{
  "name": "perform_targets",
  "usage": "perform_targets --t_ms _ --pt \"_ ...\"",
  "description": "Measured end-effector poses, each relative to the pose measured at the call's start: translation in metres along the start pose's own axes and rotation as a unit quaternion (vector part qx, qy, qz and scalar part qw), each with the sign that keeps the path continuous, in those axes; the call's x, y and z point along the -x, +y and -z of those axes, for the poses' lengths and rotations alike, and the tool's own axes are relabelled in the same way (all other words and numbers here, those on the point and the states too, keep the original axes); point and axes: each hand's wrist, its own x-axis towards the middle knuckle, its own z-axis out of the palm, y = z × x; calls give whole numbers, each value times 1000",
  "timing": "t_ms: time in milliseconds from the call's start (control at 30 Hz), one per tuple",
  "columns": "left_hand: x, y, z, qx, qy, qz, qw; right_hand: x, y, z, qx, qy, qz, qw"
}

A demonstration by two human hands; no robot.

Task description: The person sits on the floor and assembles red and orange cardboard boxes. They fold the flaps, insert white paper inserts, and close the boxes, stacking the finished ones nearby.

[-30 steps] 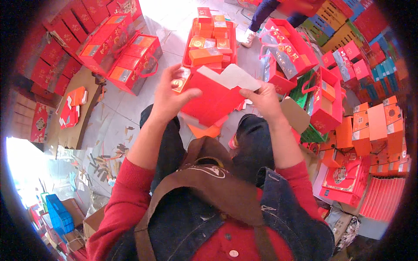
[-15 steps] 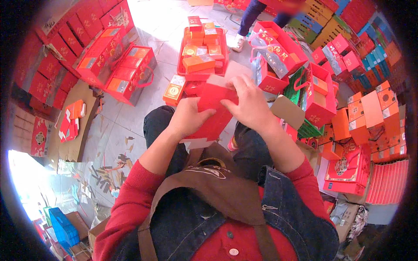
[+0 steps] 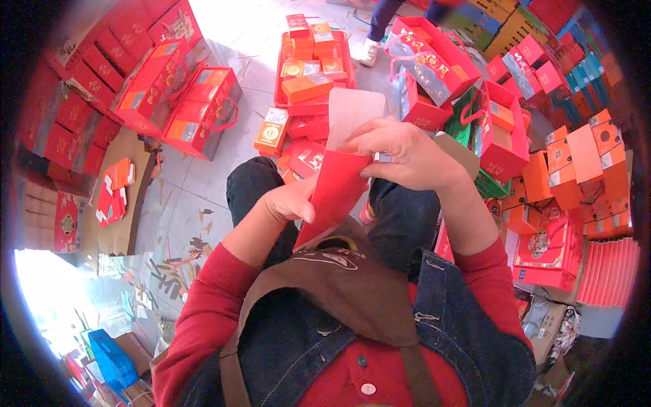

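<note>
A narrow red cardboard box [image 3: 337, 186] stands tilted between my hands above my lap. Its pale inner flap [image 3: 354, 112] sticks up at the far end. My left hand [image 3: 291, 201] grips the box's left side, thumb on the near face and the other fingers hidden behind it. At the top opening, my right hand [image 3: 410, 152] pinches the edge near the flap's base. A small whitish piece shows under the right fingers; I cannot tell what it is. Beyond the box lie red cartons [image 3: 308, 127] and an orange box [image 3: 272, 131].
A red basket [image 3: 279, 85] piled with small orange boxes stands ahead. Red gift boxes with handles [image 3: 203, 112] sit at left, with more [image 3: 500, 139] at right by a green crate [image 3: 489, 184]. Cardboard scraps [image 3: 169, 278] litter the floor. Another person's leg [image 3: 384, 20] shows at the top.
The red box has turned more edge-on, and its pale flap now stands straighter up. My right hand has moved down and right to the opening; my left hand has slid lower.
</note>
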Motion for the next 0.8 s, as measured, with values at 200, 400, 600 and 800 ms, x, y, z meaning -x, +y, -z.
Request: perform_targets --t_ms 200,400,600,800 --pt "-7 -9 -16 33 30 -35 998 8 5 6 -27 -23 13 999" --pt "-4 17 -38 22 32 5 999 4 -36 20 196 -151 11 969" --pt "-2 11 -46 -37 -99 60 993 -5 -56 31 133 -271 110 947" --pt "4 2 -50 -44 -108 132 984 9 -57 7 -75 -444 39 892"
